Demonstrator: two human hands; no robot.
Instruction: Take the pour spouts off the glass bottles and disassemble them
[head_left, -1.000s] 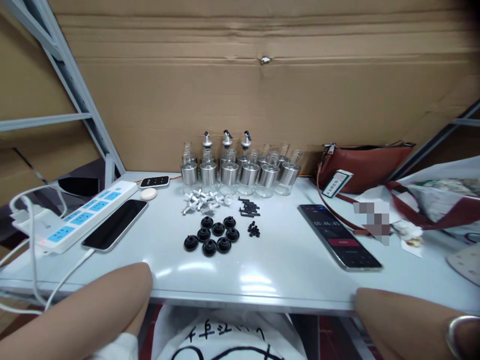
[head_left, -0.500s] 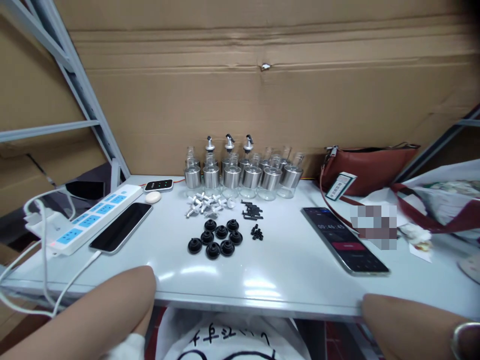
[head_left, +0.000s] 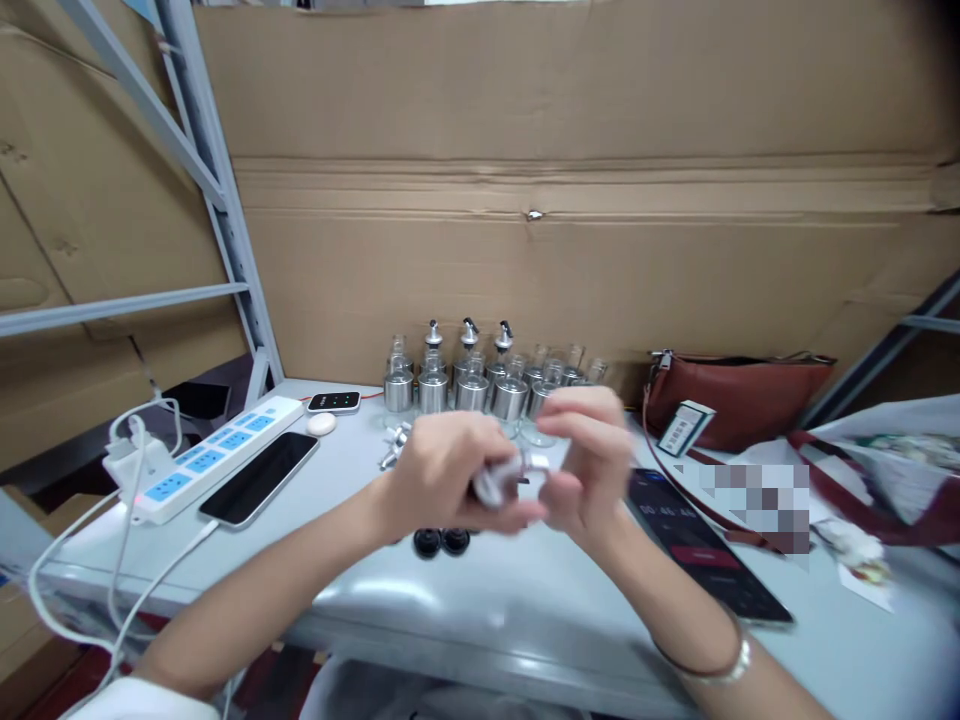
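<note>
My left hand is closed around a silver pour spout, which is blurred and partly covered by the fingers. Just right of it, my right hand has curled fingers with a gap between them and the thumb; no object shows inside. Behind the hands stand rows of glass bottles with metal bands. Three at the back carry spouts with black flip caps. Some silver spout pieces peek out left of my left hand. Below it lie black round stoppers, partly hidden.
A power strip with white cables and a phone lie at left, near a small black device and a white round item. On the right are another phone, a brown bag and a cardboard wall behind.
Both hands have come up over the middle of the table, and a silver pour spout is now in the left one. The view has tilted upward. The hands now cover most of the small parts.
</note>
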